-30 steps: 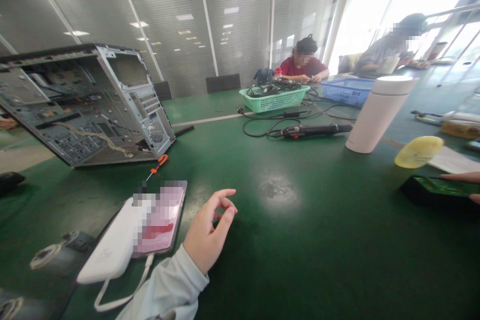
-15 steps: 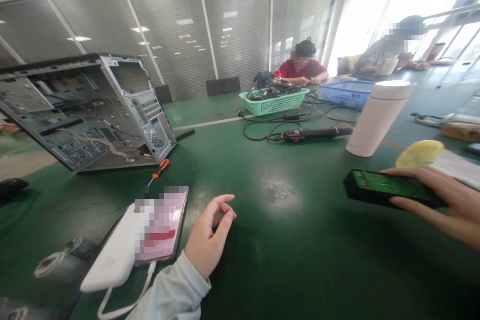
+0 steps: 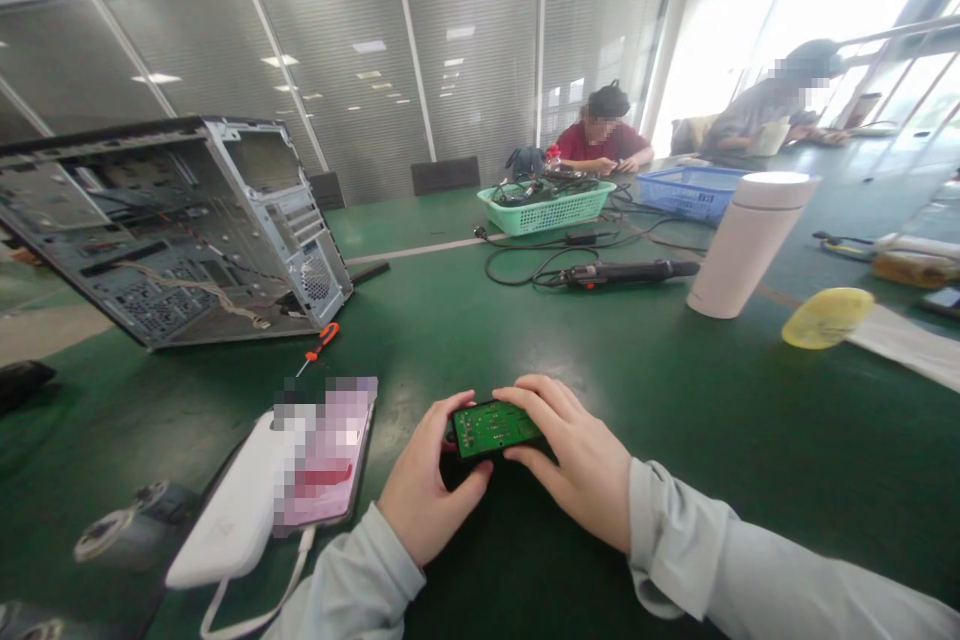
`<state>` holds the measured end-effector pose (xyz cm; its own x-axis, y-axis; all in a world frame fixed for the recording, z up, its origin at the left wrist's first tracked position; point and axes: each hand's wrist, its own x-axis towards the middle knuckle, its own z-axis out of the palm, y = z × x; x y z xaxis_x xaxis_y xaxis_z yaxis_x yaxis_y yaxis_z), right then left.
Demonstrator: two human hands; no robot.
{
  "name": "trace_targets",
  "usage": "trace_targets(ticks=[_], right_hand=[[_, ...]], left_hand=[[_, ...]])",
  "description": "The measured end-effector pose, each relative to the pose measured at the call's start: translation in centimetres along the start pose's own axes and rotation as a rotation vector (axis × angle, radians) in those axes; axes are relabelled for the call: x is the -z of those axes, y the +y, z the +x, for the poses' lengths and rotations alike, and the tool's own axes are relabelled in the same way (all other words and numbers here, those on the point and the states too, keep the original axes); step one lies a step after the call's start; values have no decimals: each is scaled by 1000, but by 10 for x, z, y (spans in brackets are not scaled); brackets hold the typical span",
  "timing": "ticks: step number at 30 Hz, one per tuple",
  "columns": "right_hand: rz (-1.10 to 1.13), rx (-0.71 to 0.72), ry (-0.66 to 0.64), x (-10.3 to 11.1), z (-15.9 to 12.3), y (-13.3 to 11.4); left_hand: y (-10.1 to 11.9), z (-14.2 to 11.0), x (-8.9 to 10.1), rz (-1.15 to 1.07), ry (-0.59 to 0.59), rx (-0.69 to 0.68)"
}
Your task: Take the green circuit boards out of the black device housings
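Right hand (image 3: pixel 574 450) has swung in from over by the yellow thing (image 3: pixel 827 318), and it brought the green board (image 3: pixel 495 428) along, so now that's front and centre over the table (image 3: pixel 450 320), well, the near part of it. Left hand (image 3: pixel 427 490) hardly budged; it was already waiting there, curled. From where I'm standing the right is pinching the board's black case (image 3: pixel 469 456) by its long edges, fingers over the far side, thumb on the near side. Left is curled around the other end, thumb and fingertip bracketing the edges, but whether it's really gripping or just steadying, I can't tell. Progress-wise I'd call it early: the board's been fetched and both hands are on or at it, but it still looks seated in the case, and no tool's been picked up. Screwdriver (image 3: pixel 323 342) is lying by the PC case (image 3: pixel 315 280), and the power driver (image 3: pixel 622 274) is farther back near the flask (image 3: pixel 750 245), neither in use. Phone (image 3: pixel 341 500) and power bank (image 3: pixel 225 520) are just left of the hands, untouched. Can't see the board's underside, fwiw.
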<state>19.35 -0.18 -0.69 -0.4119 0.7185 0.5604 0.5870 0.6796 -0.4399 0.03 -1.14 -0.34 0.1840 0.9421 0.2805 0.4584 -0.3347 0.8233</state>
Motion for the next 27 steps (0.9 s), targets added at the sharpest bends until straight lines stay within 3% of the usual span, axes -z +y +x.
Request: trace_targets(ticks=[6,27], right_hand=[[-2,110,26,5,-3,5],[107,37,-18,7,-16,14]], left_hand=[[1,2,4,33,9,34],[2,-4,2,130,-62,78]])
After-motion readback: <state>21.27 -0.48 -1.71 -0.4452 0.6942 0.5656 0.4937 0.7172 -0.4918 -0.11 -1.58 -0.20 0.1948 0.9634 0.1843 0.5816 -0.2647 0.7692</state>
